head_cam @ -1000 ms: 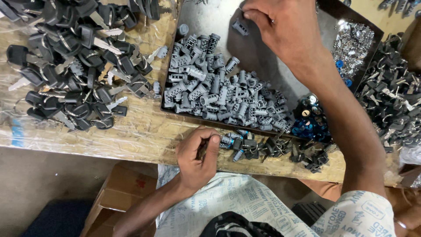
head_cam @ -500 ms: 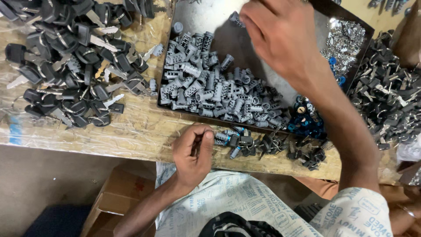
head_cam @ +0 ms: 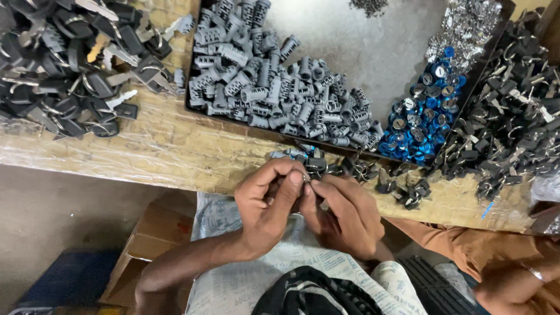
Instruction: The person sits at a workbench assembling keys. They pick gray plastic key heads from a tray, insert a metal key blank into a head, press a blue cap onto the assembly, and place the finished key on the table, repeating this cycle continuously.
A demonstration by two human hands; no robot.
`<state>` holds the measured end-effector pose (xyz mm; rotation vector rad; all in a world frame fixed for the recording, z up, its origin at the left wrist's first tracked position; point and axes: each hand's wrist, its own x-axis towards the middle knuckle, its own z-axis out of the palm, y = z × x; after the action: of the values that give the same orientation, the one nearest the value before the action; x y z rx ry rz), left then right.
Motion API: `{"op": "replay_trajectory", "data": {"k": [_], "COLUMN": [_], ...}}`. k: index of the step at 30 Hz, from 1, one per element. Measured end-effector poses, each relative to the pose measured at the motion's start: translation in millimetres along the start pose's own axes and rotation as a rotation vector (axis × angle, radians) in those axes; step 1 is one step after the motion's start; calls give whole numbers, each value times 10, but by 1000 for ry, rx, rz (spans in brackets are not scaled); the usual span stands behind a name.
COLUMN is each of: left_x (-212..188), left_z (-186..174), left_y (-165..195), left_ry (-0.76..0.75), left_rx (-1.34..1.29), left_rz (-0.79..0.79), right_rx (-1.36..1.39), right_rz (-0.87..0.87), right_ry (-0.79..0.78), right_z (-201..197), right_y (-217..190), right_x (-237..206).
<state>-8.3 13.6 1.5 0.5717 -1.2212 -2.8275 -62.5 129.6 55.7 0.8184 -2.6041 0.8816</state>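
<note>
My left hand (head_cam: 268, 201) and my right hand (head_cam: 344, 216) meet at the near edge of the wooden bench (head_cam: 175, 151), fingertips pressed together around a small dark key-and-lock part (head_cam: 304, 178), mostly hidden by the fingers. Just beyond them lie a few loose black keys and lock parts (head_cam: 350, 166). Behind those, a dark tray (head_cam: 373, 41) holds a heap of grey lock cylinders (head_cam: 274, 87) and a cluster of blue-rimmed caps (head_cam: 420, 125).
A pile of black-headed keys (head_cam: 70, 64) covers the bench at the left; another pile of keys (head_cam: 507, 116) lies at the right. Shiny metal bits (head_cam: 466, 29) sit in the tray's far corner. A cardboard box (head_cam: 157, 233) stands below; another person's hand (head_cam: 513, 280) is at lower right.
My right hand has come back from the tray to the bench edge and joined my left hand on the small part. The view has moved closer.
</note>
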Motion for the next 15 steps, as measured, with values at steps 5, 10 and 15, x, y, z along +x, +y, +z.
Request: {"op": "replay_trajectory", "data": {"k": [5, 10, 15], "left_x": [3, -29, -28], "left_z": [52, 20, -17], "left_y": [-18, 2, 16], "left_ry": [81, 47, 33], "left_rx": [149, 251, 122], "left_rz": [86, 157, 54], "right_rx": [-20, -6, 93], "right_rz": [-38, -59, -132], "right_ry": [-36, 86, 92], "right_z": [19, 43, 84], "right_y": [-1, -32, 49], "right_x": [-97, -87, -115]}}
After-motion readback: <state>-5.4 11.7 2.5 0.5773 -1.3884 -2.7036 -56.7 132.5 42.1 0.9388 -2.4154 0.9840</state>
